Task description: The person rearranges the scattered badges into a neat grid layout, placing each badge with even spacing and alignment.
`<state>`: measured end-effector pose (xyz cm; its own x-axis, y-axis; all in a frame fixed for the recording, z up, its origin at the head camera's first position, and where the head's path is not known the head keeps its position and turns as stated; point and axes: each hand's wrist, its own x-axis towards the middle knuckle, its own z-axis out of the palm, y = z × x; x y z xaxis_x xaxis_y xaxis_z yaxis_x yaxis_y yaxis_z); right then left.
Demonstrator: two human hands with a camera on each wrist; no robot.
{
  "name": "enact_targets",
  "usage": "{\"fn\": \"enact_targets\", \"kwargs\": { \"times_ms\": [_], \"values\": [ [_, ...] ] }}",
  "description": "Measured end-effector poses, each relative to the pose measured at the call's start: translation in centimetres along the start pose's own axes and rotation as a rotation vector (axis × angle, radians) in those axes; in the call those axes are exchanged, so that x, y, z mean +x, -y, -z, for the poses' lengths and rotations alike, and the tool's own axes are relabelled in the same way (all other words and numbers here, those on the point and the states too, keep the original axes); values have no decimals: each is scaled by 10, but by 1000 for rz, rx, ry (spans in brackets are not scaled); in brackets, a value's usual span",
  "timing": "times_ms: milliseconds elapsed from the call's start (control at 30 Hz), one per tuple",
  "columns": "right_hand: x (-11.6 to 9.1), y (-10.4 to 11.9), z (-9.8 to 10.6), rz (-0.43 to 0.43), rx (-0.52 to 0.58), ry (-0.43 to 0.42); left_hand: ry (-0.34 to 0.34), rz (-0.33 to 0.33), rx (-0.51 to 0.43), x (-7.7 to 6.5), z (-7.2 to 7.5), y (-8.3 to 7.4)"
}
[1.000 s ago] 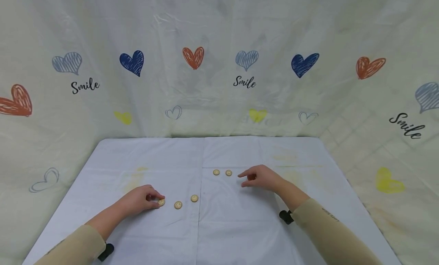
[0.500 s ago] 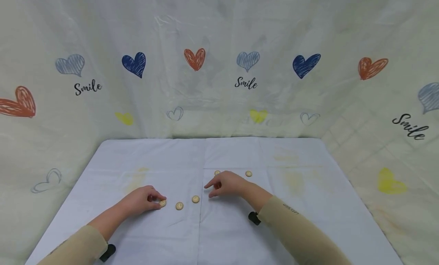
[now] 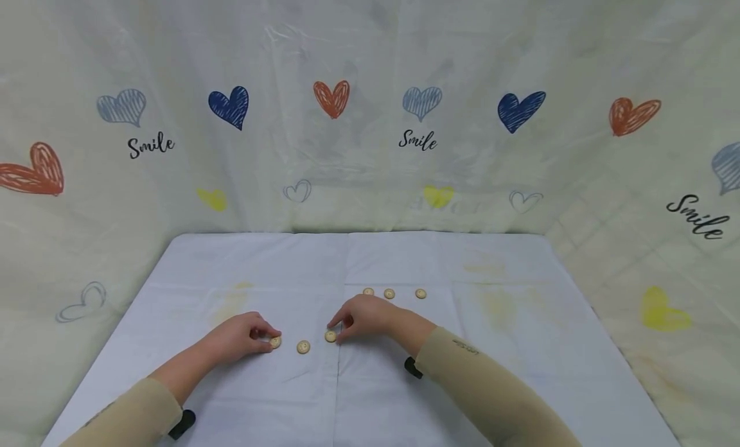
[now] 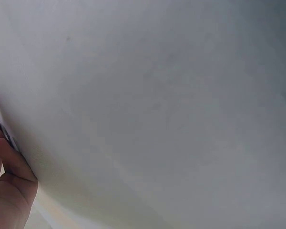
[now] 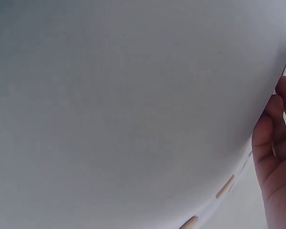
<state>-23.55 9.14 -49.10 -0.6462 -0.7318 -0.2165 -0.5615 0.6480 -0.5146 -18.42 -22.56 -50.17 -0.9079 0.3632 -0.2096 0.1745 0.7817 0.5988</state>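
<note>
A: What has just changed?

B: The right hand [image 3: 370, 315] has left the far row and come down to the near row on the table covered in smooth white cloth [image 3: 376, 395]. Its thumb and index finger now pinch, lightly as far as I can tell, the small round tan button-like disc at the near row's right end [image 3: 330, 336].

A: And the left hand [image 3: 234, 338]?

B: Unmoved. It pinches the small round tan button-like disc at the near row's left end [image 3: 275, 342] by its edge, thumb below and finger above. The small round tan button-like disc in the near row's middle [image 3: 303, 347] lies between the hands, touched by neither.

A: What about the far row?

B: Three lie there: a tan disc on the left [image 3: 368, 291], partly hidden by the right hand, a tan disc in the middle [image 3: 390, 294], and a tan disc on the right [image 3: 421, 294], with a wider gap before that last one. A second ago only two showed.

A: Meaning?

B: I judge that the handling has shifted: both hands are now busy at the near row, one at each end.
</note>
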Motion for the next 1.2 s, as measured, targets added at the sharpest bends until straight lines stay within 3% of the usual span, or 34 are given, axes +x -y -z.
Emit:
{"fn": "enact_targets", "kwargs": {
  "times_ms": [667, 1200],
  "values": [
    [4, 15, 2, 121, -370, 16, 0, 0, 10, 1, -1, -2],
    [-26, -2, 33, 11, -263, -76, 0, 28, 3, 0, -2, -4]
  ]
}}
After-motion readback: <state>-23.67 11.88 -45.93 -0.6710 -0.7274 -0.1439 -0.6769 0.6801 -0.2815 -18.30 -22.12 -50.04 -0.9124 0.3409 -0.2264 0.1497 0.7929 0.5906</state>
